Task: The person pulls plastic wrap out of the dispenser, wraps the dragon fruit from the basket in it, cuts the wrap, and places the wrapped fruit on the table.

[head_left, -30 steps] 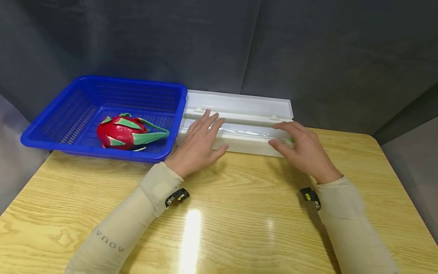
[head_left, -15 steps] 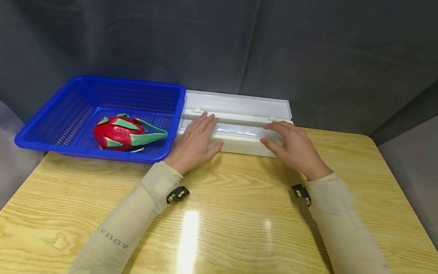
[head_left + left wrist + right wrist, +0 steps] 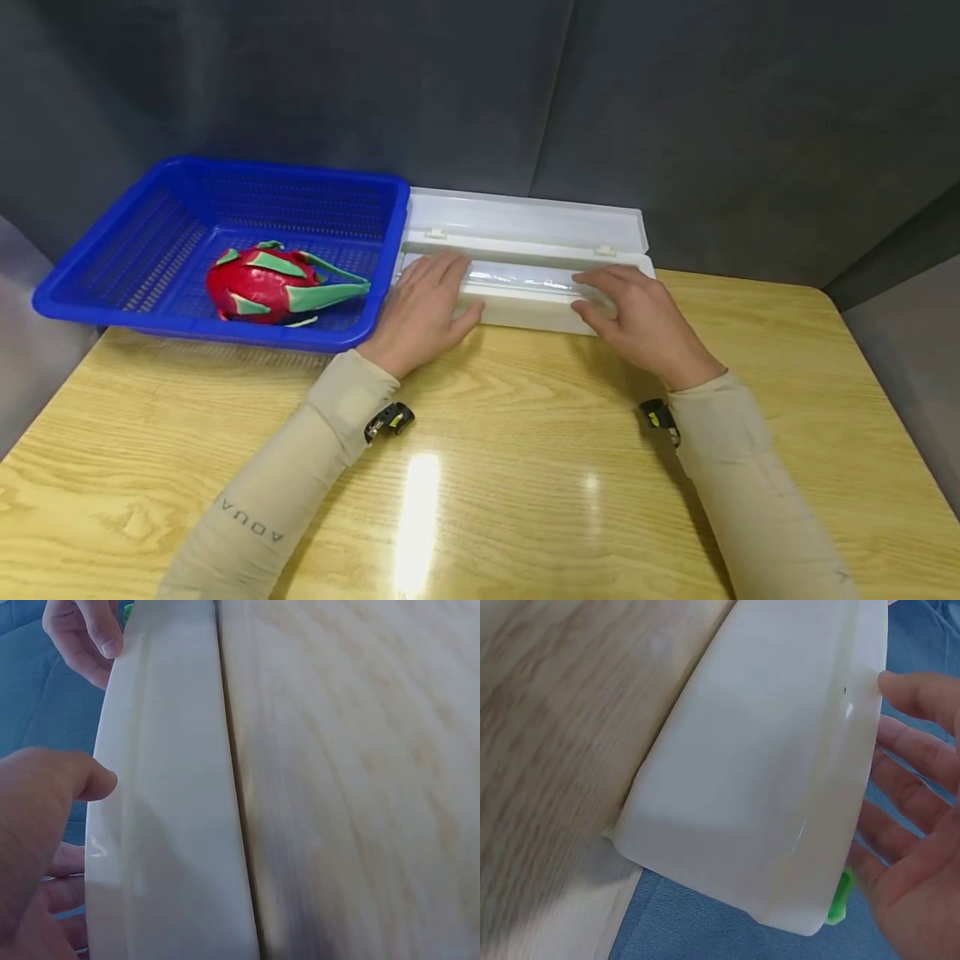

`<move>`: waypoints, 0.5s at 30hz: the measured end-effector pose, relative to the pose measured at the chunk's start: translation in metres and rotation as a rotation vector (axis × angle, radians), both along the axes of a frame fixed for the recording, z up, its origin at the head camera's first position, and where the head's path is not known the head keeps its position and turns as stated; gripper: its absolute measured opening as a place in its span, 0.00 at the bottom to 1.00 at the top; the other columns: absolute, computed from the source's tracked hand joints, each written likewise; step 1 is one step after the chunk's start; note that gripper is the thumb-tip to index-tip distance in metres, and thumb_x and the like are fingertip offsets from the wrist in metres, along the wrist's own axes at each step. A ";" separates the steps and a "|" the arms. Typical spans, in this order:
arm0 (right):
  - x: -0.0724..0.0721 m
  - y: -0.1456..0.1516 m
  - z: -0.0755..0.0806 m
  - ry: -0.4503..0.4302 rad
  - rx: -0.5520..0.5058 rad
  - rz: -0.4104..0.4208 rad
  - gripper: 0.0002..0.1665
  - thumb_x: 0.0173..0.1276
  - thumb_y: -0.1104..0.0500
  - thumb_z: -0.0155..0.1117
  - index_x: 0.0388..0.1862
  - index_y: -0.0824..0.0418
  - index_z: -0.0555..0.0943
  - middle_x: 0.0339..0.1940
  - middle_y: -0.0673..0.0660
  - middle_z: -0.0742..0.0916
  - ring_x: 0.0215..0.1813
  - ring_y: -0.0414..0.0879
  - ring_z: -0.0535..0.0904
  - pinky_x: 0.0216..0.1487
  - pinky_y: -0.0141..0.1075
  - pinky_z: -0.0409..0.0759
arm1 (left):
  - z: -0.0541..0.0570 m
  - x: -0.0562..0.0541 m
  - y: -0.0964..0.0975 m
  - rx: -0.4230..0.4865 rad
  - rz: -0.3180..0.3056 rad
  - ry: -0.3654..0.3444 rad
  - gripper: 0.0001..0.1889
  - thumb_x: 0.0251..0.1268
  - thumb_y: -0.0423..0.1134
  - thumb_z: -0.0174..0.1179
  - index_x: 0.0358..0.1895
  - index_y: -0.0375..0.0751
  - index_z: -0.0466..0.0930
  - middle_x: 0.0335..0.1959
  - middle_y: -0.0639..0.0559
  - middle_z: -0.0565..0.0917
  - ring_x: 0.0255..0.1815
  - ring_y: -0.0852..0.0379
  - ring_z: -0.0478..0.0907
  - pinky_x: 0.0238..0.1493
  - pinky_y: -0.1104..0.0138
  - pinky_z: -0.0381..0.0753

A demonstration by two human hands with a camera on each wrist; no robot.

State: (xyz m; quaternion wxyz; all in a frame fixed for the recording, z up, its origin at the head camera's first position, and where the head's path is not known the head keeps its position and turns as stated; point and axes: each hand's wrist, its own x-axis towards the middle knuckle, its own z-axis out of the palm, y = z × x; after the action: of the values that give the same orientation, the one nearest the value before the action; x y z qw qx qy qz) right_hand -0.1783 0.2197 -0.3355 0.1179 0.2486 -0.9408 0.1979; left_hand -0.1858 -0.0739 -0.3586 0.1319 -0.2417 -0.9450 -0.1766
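Observation:
A white cling film dispenser box [image 3: 525,310] stands at the table's back, its lid [image 3: 525,215] swung up. Inside lies a shiny roll of clear film [image 3: 517,277]. My left hand [image 3: 423,312] reaches over the left part of the box, fingers on the roll side and thumb by the front edge. At the right part, my right hand [image 3: 637,321] is bent over the rim with spread fingers. In the right wrist view its thumb [image 3: 911,694] meets the box's edge, while the fingertips are hidden behind the wall. A pinch on the film cannot be made out.
Left of the box, touching or nearly so, a blue plastic basket [image 3: 225,329] holds a red dragon fruit [image 3: 258,287] with green scales. A green piece [image 3: 840,898] shows at the box's right end. Dark cloth [image 3: 712,142] hangs behind the wooden table [image 3: 510,467].
My right hand has moved left along the box, then stayed about there. The left fingers have drawn slightly lower into the box. Basket and fruit stay put.

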 end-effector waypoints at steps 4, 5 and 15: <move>0.000 0.001 0.000 0.005 0.009 -0.002 0.18 0.73 0.57 0.68 0.58 0.64 0.85 0.59 0.65 0.88 0.65 0.62 0.81 0.68 0.57 0.79 | 0.003 0.001 0.000 0.006 0.014 0.008 0.30 0.75 0.51 0.58 0.71 0.33 0.72 0.72 0.38 0.77 0.77 0.41 0.70 0.82 0.50 0.63; 0.000 0.001 -0.001 0.009 0.012 0.000 0.18 0.73 0.57 0.68 0.58 0.64 0.85 0.58 0.65 0.88 0.65 0.62 0.81 0.67 0.57 0.79 | 0.003 0.002 0.000 0.006 0.016 0.016 0.29 0.74 0.50 0.58 0.69 0.33 0.74 0.71 0.39 0.78 0.76 0.41 0.71 0.81 0.50 0.65; 0.002 0.002 -0.002 0.025 0.049 -0.006 0.18 0.73 0.58 0.68 0.58 0.63 0.85 0.56 0.65 0.89 0.63 0.61 0.82 0.65 0.56 0.80 | 0.003 0.004 -0.001 0.032 0.017 0.098 0.22 0.73 0.47 0.59 0.58 0.33 0.83 0.64 0.38 0.84 0.67 0.40 0.79 0.73 0.50 0.74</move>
State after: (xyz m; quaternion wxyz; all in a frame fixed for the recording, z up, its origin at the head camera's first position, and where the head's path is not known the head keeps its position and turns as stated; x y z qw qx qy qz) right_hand -0.1762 0.2217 -0.3374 0.1239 0.2511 -0.9446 0.1712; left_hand -0.1816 -0.0750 -0.3561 0.1832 -0.2397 -0.9366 -0.1783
